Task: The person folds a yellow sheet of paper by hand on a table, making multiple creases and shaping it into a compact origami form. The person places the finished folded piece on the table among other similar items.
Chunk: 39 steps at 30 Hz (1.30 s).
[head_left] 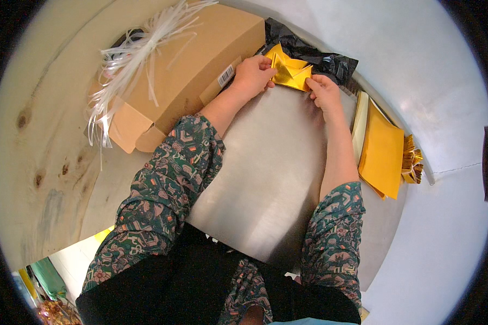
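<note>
A shiny gold folded paper piece [291, 80] is held up between my two hands at the far side of the metal work surface [255, 168]. Its upper edge rises in points, with folds meeting in the middle. My left hand [253, 77] pinches the left end, thumb in front and fingers curled round. At the right end, my right hand [324, 93] grips the corner between thumb and fingers. Directly behind the gold paper lies crumpled black plastic [331, 62]. Some of the left fingers are hidden behind the paper.
A brown cardboard box [200, 51] stands on the left, with a bundle of white plastic strips [138, 54] on top. Stacked yellow-orange paper sheets [382, 151] lie on the right, beside bundled gold folded pieces [412, 162]. A pale wall [434, 92] curves behind.
</note>
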### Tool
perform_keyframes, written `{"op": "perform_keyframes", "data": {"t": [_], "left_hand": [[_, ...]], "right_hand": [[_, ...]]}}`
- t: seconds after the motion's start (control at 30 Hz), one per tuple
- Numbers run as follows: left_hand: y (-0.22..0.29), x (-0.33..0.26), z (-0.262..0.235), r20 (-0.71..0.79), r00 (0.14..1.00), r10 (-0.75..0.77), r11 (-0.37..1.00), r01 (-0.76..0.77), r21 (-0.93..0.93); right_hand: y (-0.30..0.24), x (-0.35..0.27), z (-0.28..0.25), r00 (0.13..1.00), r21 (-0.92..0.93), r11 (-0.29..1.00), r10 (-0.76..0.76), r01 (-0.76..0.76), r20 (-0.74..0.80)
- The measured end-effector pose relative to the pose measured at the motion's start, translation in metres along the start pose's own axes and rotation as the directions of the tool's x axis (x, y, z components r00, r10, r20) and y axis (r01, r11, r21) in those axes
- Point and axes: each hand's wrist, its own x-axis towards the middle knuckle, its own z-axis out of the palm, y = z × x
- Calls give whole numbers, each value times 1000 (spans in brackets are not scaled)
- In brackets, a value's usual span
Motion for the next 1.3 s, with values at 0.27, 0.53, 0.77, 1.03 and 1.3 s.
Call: {"op": "perform_keyframes", "data": {"t": [0.27, 0.53, 0.77, 1.03, 1.3], "left_hand": [[-3, 11, -17, 183, 982, -53, 990, 76, -121], [2, 13, -25, 244, 961, -126, 979, 161, -128], [-4, 16, -26, 236, 968, -90, 978, 131, -164], [-2, 14, -29, 250, 963, -102, 982, 139, -131], [0, 14, -29, 231, 963, -135, 973, 174, -154]], "right_hand": [[-3, -7, -15, 989, 318, 945, 40, -83, 140], [-4, -8, -25, 960, 419, 889, 72, -185, 270], [-5, -10, -26, 951, 413, 888, 76, -201, 300], [-3, -12, -27, 935, 441, 875, 37, -202, 354], [-5, -11, -25, 936, 394, 899, 45, -191, 350]]}}
